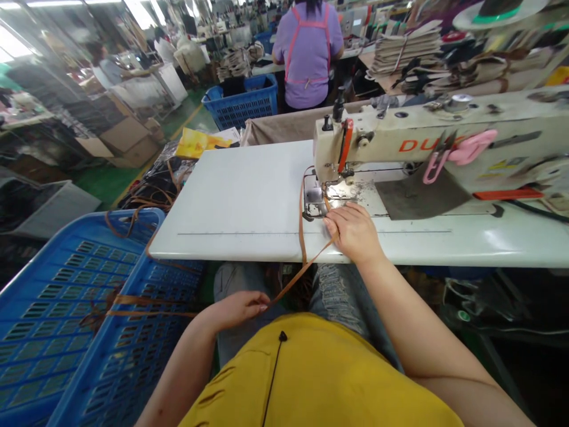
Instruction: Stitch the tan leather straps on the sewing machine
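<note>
A long tan strap (302, 272) runs from my left hand up to the needle area of the sewing machine (382, 142). My left hand (242, 309) is low over my lap, its fingers closed on the strap. On the machine bed, my right hand (353, 230) pinches the strap just in front of the presser foot (325, 191). Another length of strap comes out behind the foot, loops left and hangs over the table's front edge. How the strap sits under the needle is too small to make out.
The white sewing table (240, 196) spans the front. At left stands a blue plastic basket (89, 356) with straps over its rim. Pink-handled snips (438, 160) rest against the machine arm. A person in a purple shirt (306, 53) is beyond, near another blue basket (242, 101).
</note>
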{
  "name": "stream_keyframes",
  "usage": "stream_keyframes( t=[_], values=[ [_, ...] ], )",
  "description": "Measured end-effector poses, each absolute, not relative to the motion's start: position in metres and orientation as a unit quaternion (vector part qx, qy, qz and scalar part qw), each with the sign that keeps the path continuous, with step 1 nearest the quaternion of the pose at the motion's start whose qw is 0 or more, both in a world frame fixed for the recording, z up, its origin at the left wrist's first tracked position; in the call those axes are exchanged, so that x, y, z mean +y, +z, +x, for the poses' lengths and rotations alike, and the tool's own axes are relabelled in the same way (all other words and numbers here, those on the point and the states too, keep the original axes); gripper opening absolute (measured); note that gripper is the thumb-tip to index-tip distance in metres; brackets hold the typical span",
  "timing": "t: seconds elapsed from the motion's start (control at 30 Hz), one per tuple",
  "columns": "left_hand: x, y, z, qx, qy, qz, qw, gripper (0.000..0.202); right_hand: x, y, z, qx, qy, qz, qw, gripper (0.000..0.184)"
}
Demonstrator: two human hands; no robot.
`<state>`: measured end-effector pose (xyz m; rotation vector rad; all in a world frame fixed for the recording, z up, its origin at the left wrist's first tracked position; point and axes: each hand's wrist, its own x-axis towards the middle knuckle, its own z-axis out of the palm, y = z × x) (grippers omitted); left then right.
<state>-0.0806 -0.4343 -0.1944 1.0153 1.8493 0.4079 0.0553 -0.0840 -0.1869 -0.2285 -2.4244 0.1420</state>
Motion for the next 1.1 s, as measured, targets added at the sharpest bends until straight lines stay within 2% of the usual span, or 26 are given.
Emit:
stream_keyframes(
  t=[0.23, 1.1],
  values=[
    [-0.457, -0.190, -0.086, 0.797, 0.163, 0.376, 0.444, 0.042, -0.085, -0.188, 0.055, -0.932, 0.055, -0.090, 0.346, 0.042],
    [-0.470, -0.170, -0.053, 0.794, 0.138, 0.407, 0.430, 0.049, -0.086, -0.190, 0.055, -0.929, 0.046, -0.095, 0.354, 0.042]
  ],
)
